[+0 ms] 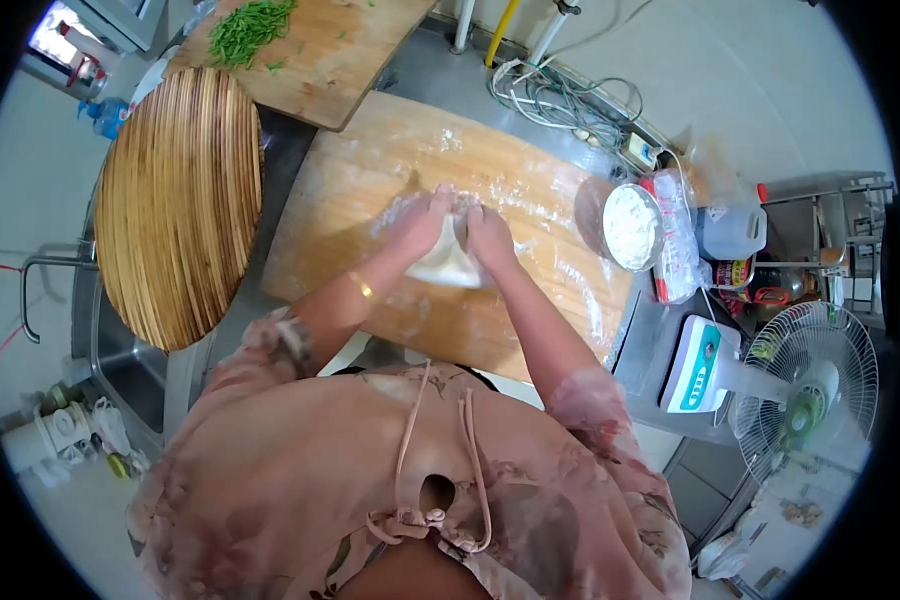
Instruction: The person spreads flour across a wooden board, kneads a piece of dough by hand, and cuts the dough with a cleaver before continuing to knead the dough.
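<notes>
A pale piece of dough (446,262) lies on a floured wooden board (350,190), its near side spread into a rough triangle. My left hand (426,222), below a gold bracelet, has its fingers curled round the far left part of the dough. On the other side, my right hand (488,238) grips the far right part, its fingers bent inward. The two hands are close together, and a strip of dough shows between them. Most of my fingertips are hidden behind the hands. White flour streaks the board around them.
A bowl of flour (632,228) stands at the board's right edge, beside plastic packages (675,250). Further right are a white scale (698,368) and a fan (810,390). At left, a round slatted wooden lid (180,210) covers part of the sink (130,375). Chopped greens (250,32) lie on another board (340,60).
</notes>
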The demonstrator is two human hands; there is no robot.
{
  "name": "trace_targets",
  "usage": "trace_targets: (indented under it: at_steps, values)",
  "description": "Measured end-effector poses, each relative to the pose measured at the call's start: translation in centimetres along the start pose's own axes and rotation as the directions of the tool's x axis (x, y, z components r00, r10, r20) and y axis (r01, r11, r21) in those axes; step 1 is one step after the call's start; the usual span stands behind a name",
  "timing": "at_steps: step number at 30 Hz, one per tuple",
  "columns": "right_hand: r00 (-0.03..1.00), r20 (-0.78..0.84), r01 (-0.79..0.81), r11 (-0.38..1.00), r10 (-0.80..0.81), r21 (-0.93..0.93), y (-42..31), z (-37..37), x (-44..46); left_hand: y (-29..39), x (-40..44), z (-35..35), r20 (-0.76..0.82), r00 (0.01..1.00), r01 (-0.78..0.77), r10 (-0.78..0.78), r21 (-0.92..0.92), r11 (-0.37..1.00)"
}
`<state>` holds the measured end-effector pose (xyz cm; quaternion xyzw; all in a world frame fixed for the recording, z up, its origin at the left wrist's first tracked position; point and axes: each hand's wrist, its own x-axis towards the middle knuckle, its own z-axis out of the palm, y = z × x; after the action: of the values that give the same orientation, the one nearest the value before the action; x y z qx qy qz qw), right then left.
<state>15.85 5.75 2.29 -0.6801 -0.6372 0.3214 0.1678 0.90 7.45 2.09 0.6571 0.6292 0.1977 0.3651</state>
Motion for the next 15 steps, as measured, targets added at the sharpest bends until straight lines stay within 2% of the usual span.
trace_targets:
  at_steps: [1,2,3,5,6,7,8,10,14,15]
  values:
    - [0.976,0.13,-0.196,0.968,0.176,0.157,-3.1,-2.9,-2.8,0.4,-2.3,-1.2,0.061,0.997,0.058,-0.051,-0.132,0.99]
    - [0.994,0.036,-0.103,0.985,0.099,0.136,-2.8,-1.6,-4.9,0.6,-4.5,-1.5,0.126,0.988,0.123,-0.092,-0.259,0.958]
    - [0.998,-0.055,-0.011,0.994,0.017,0.107,-2.5,0.2,-6.9,0.3,-6.8,-0.9,-0.004,0.999,-0.041,0.041,-0.14,0.989]
    - [0.942,-0.269,0.184,0.979,-0.2,-0.083,-2.3,2.9,-9.9,-0.1,-10.1,-0.1,-0.203,0.916,-0.318,0.347,0.16,0.934]
    - [0.879,-0.357,0.261,0.946,-0.316,-0.193,-2.5,3.4,-10.3,-0.1,-9.9,-0.2,-0.191,0.914,-0.316,0.357,0.212,0.925]
    - [0.85,-0.391,0.305,0.935,-0.353,-0.18,-2.3,3.2,-9.3,0.1,-9.1,-0.3,-0.18,0.91,-0.32,0.373,0.264,0.91]
    - [0.911,-0.307,0.241,0.96,-0.275,-0.145,-2.1,3.2,-8.4,0.3,-8.9,-0.3,-0.165,0.91,-0.317,0.379,0.311,0.896]
    - [0.985,-0.127,0.102,0.989,-0.115,-0.104,-2.1,2.7,-6.0,0.7,-6.9,-0.3,-0.045,0.977,-0.195,0.21,0.221,0.956]
    - [0.979,-0.084,-0.192,0.978,0.185,-0.079,-2.0,1.0,-1.6,4.4,-2.0,-1.9,0.116,0.993,-0.043,0.021,0.187,0.981]
    - [0.966,-0.087,-0.247,0.968,0.242,-0.043,-1.2,0.4,-1.7,4.8,-0.6,-2.4,0.086,0.994,-0.07,0.07,-0.001,0.998]
